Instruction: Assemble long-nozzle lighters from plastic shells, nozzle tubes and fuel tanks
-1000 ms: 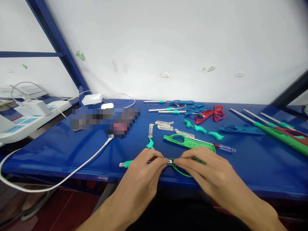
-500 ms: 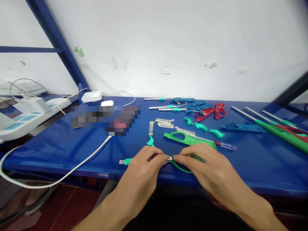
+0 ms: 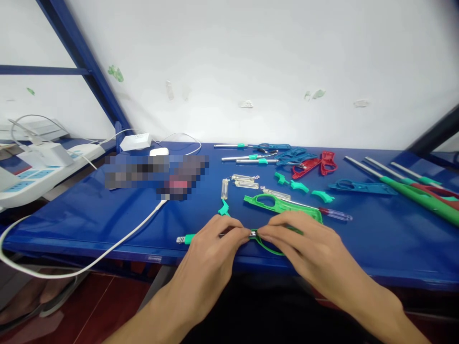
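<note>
At the table's front edge, my left hand (image 3: 211, 253) is closed around a lighter's metal tube (image 3: 181, 239); its slotted tip and teal collar stick out to the left. Facing it, my right hand (image 3: 311, 243) is closed on a green lighter shell half (image 3: 268, 247), whose loop shows below the fingers. Between both sets of fingertips a small shiny metal part (image 3: 253, 234) shows; the rest is hidden. Just behind the hands lie a second green shell half (image 3: 281, 205), a teal trigger (image 3: 224, 208) and a screwdriver (image 3: 337, 214) with a clear handle.
Several clear fuel tanks (image 3: 224, 189), teal triggers (image 3: 299, 186) and red (image 3: 328, 163) and blue shell halves (image 3: 362, 187) lie behind. Whole lighters (image 3: 418, 197) rest at right. A white cable (image 3: 125, 248) crosses the left side, near a power strip (image 3: 28, 179).
The view has shifted very slightly. Both hands keep the same grip at the same place, and the parts on the table have not moved.
</note>
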The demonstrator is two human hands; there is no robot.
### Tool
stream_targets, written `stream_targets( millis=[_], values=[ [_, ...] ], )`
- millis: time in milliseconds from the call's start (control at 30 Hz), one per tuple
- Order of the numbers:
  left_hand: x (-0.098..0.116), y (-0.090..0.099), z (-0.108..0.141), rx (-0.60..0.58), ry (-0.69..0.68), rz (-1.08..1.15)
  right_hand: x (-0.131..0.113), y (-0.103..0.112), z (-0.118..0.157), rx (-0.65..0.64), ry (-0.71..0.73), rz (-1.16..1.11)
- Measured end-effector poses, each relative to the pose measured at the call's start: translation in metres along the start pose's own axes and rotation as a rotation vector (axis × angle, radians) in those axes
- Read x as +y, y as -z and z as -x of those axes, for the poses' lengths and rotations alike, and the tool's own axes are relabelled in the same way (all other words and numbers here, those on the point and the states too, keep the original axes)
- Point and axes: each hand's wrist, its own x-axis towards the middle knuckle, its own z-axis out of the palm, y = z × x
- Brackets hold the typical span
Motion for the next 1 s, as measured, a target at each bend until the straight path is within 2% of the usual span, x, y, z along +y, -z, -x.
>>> stream_targets(
  millis=[133, 433, 567, 767, 1000],
  values=[
    [0.000, -0.001, 0.000, 0.008, -0.012, -0.008, 0.000, 0.000, -0.002, -0.028, -0.011, -0.017],
    [-0.001, -0.001, -0.001, 0.013, -0.013, -0.011, -0.003, 0.001, -0.009, -0.002, -0.015, -0.048],
    [0.000, -0.001, 0.000, -0.013, -0.005, -0.002, -0.004, 0.002, -0.007, -0.051, -0.012, -0.040],
    [0.000, 0.000, 0.002, -0.045, 0.019, 0.000, 0.000, 0.020, -0.005, -0.076, -0.024, -0.069],
    [0.004, 0.003, 0.001, -0.053, 0.030, 0.009, 0.028, 0.041, 0.012, -0.118, -0.084, -0.022]
  ],
)
